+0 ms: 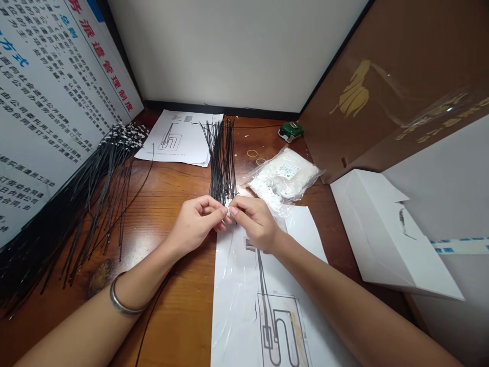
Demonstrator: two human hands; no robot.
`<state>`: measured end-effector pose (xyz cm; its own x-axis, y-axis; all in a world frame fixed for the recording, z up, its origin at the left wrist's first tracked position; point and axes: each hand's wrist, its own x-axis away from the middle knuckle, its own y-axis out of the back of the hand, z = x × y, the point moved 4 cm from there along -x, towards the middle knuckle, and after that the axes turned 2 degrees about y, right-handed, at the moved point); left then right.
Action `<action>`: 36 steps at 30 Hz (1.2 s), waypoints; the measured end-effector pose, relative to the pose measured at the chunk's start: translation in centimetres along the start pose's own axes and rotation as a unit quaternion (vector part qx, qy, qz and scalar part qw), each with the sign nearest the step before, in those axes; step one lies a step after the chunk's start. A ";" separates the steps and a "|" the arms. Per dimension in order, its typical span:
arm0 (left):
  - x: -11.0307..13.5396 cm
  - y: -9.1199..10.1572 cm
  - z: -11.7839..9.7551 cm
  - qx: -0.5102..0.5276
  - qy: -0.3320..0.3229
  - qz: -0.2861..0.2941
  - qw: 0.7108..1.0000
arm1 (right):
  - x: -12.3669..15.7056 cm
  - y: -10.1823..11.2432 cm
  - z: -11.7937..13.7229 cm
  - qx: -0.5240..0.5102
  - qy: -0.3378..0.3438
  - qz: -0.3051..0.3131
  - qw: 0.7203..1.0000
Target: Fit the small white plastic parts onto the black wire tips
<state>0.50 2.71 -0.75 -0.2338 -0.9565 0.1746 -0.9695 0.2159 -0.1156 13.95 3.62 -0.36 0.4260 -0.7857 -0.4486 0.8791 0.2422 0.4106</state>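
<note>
My left hand (202,220) and my right hand (255,220) meet fingertip to fingertip above the top edge of a printed sheet. Both are closed in a pinch. Between the fingertips shows a small white connector (228,210), mostly covered, at my right thumb and forefinger. A thin black wire (150,318) runs up from the table's front under my left forearm toward the left hand; its end is hidden by the fingers. Just beyond the hands lies a bundle of black wires (222,163). Right of it rests an opened clear bag of small white parts (292,171).
A big pile of black wires with white ends (118,168) lies at left. The drawing sheet (233,306) is under my right arm; other papers (153,145) lie behind. A green tape measure (291,131), rubber bands (252,153) and a white box (382,239) are around.
</note>
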 end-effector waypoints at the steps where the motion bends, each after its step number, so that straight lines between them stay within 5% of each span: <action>1: 0.0 0.0 0.1 0.001 0.002 -0.002 1.000 | 0.0 0.0 0.0 0.007 0.005 -0.003 1.000; 20: -0.1 0.1 0.0 -0.026 -0.006 -0.025 0.999 | 0.0 -0.4 0.3 0.087 0.008 -0.013 0.996; 36: 0.0 -0.1 -0.3 -0.007 -0.018 0.010 1.000 | 0.1 0.0 -0.8 -0.030 -0.090 -0.020 0.995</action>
<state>0.54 2.74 -0.46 -0.2515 -0.9580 0.1375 -0.9655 0.2385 -0.1042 14.14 4.03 -1.01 0.3502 -0.8834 -0.3113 0.9077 0.2381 0.3455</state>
